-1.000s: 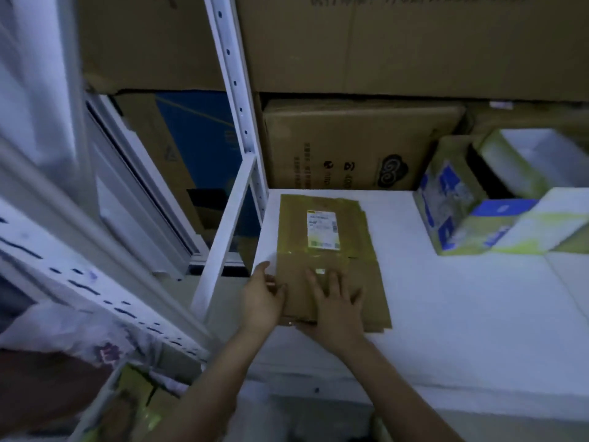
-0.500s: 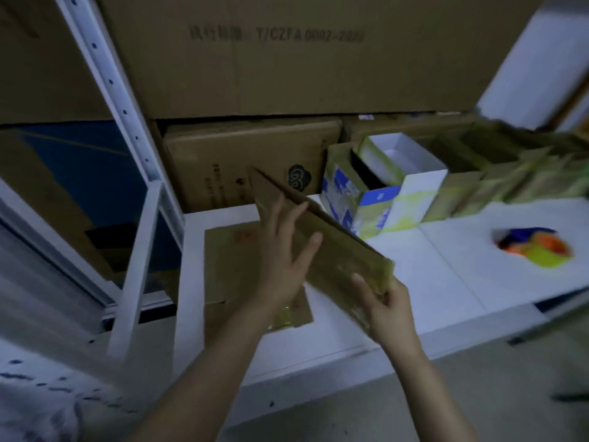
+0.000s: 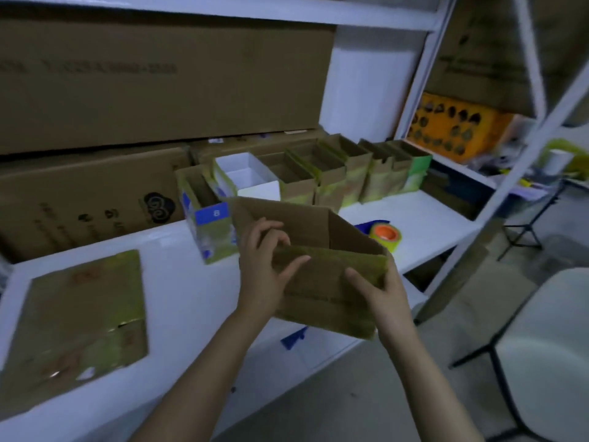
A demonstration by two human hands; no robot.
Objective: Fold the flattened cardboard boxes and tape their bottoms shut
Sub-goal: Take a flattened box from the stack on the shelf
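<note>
cardboard box [image 3: 325,291] is held over the shelf [image 3: 191,298] front, part-opened | left hand [image 3: 264,269] is hooked over its near wall, likely to spread the walls | right hand [image 3: 382,295] is clamped round the right corner as a brace | tape roll [image 3: 385,236] is set near behind

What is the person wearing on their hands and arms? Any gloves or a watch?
No gloves! The left hand and right hand are bare, with no rings that I can see in this blurry picture. The left forearm and right forearm are bare too: no sleeves, watch or bracelet as far as the picture reaches.
</note>
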